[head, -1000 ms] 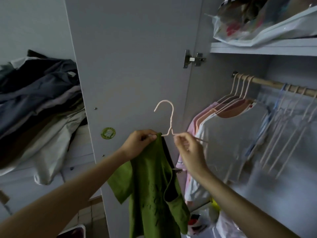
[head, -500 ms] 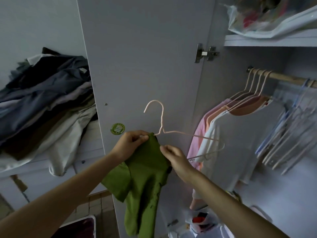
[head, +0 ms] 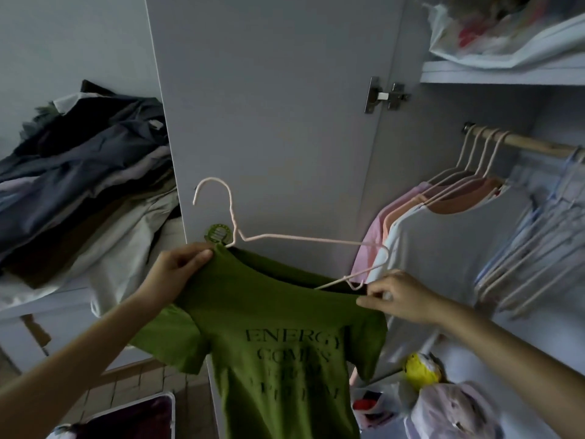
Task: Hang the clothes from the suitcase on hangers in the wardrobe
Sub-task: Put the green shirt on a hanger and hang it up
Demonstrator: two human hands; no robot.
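Green T-shirt [head: 278, 337] with dark lettering was held spread before the open wardrobe door [head: 269, 106], the left hand [head: 177, 274] pinching its left shoulder and the right hand [head: 402, 296] pinching its right shoulder at the collar. Pink wire hanger [head: 234, 223] sat partly inside the neck opening, its right arm exposed above the fabric. Several shirts on hangers hung from the wooden rail [head: 531, 144] to the right.

Green T-shirt [head: 285, 337] — now spread wide
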